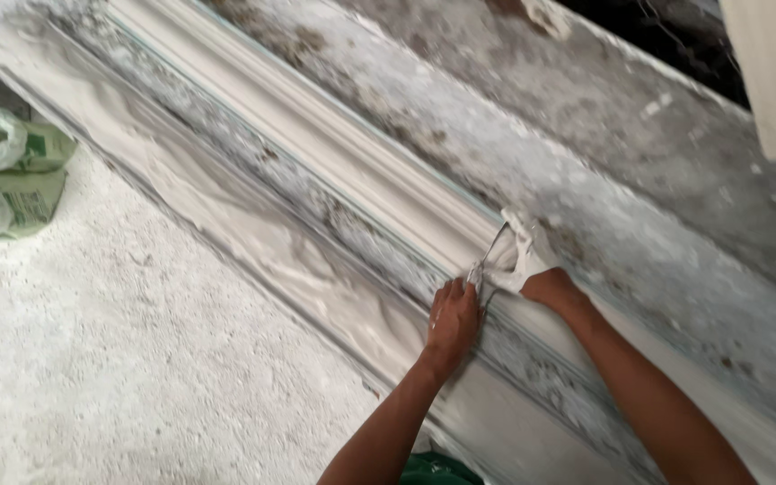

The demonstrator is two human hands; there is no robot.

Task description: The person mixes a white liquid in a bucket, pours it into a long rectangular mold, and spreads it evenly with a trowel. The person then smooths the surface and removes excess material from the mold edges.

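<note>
The moulding [352, 171] runs diagonally along the surface [639, 144]. Both hands rest on the moulding near its lower end: the left hand [454, 319] just left of the right hand [532, 269]. A bag [11, 171] lies well left of the moulding.

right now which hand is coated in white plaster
The right hand, farther up the long white moulding, is caked in wet white plaster. The left hand is mostly bare, pressed flat beside it.
</note>
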